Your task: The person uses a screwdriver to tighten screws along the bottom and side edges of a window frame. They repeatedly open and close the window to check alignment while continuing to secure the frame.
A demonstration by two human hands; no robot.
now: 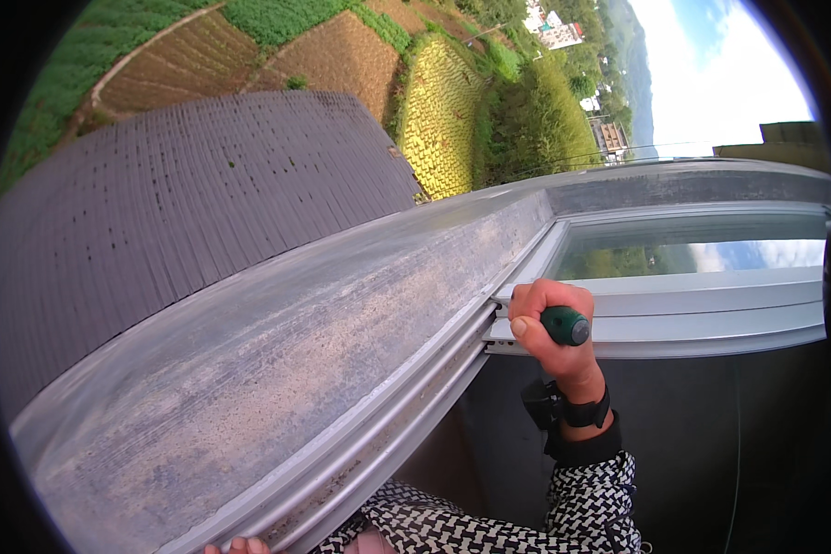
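My right hand is closed in a fist round a screwdriver. Its dark green handle with a grey butt end sticks out past my thumb; the shaft is hidden. The fist is at the end of the sliding window sash, right by the window track. Of my left hand only a few fingertips show at the bottom edge, laid on the near end of the track. The rest of that hand is out of the picture.
A rough grey concrete sill runs along outside the track. Beyond and below it lie a grey corrugated roof and fields. Window glass fills the sash at right. Below the sash is a dark wall.
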